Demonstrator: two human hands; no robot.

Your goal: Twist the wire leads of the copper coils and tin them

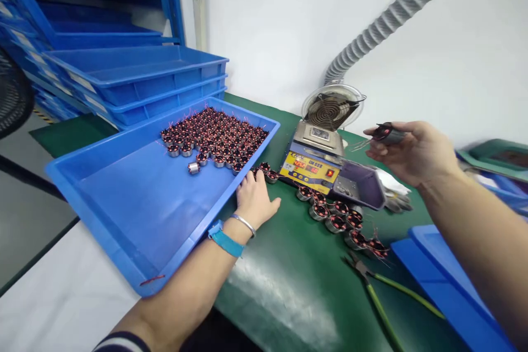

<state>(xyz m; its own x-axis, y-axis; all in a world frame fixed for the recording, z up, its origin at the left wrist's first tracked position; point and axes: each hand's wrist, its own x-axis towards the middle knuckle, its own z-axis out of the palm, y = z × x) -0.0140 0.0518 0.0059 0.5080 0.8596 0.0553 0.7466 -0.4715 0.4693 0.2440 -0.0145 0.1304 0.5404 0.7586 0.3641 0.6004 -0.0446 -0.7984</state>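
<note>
My right hand (416,148) is raised on the right, thumb and fingers closed around a wound motor stator (384,133) with thin wire ends pointing left. My left hand (256,198) lies beside the right edge of a blue tray (136,203). Its fingers reach over a small group of stators (271,176) on the green table; the thumb is spread away, and the fingertips are partly hidden. Many stators with reddish wires (218,132) fill the back of the tray. Another row of stators (336,223) lies on the table between my hands.
A solder pot with a digital display (309,168) stands at the back, under a fan hood (330,110) and grey hose (383,27). Beside it is a purple bin (363,184). Green-handled cutters (363,272) lie in front. Blue trays (157,77) are stacked at left.
</note>
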